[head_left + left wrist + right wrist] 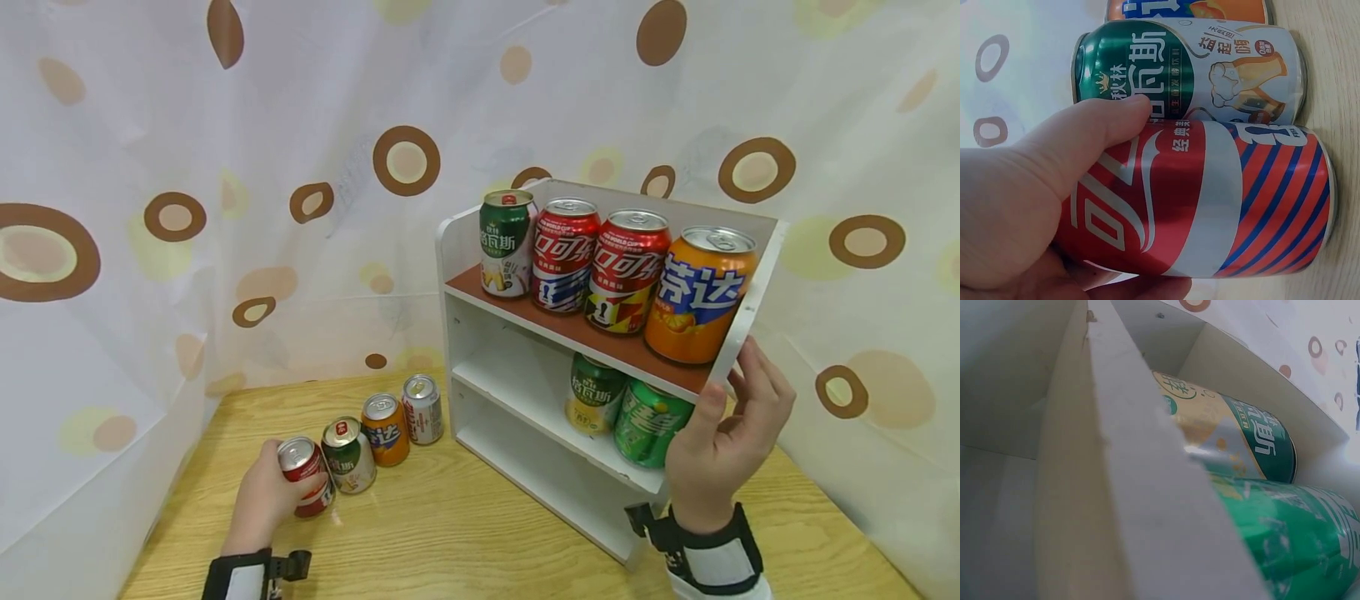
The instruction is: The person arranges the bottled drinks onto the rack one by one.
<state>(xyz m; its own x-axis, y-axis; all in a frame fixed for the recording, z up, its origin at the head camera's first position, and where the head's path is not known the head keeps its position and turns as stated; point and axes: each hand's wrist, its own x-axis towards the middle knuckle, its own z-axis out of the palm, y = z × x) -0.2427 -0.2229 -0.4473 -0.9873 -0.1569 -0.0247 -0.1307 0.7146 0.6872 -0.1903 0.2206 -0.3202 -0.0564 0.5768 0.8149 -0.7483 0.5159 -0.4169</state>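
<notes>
On the left of the table my left hand (264, 492) holds a red cola can (1141, 206), its thumb across the can's side and other fingers curled beneath in the left wrist view. The can stands at the near end of a slanting row, close beside a green-and-white kvass can (348, 457). My right hand (727, 446) is at the right side panel of a white tiered shelf (540, 408), fingers along its outer side and thumb by its front edge. In the right wrist view, a green can (1291, 537) and a gold-and-green kvass can (1222, 428) lie behind the shelf's edge.
Behind the kvass can stand an orange soda can (386, 433) and a silver-white can (423, 410). The shelf's red-brown top tier bears a green-and-white can (504, 242), two red cola cans (628, 271) and an orange can (701, 296). A patterned curtain (315, 100) surrounds the wooden table (427, 533).
</notes>
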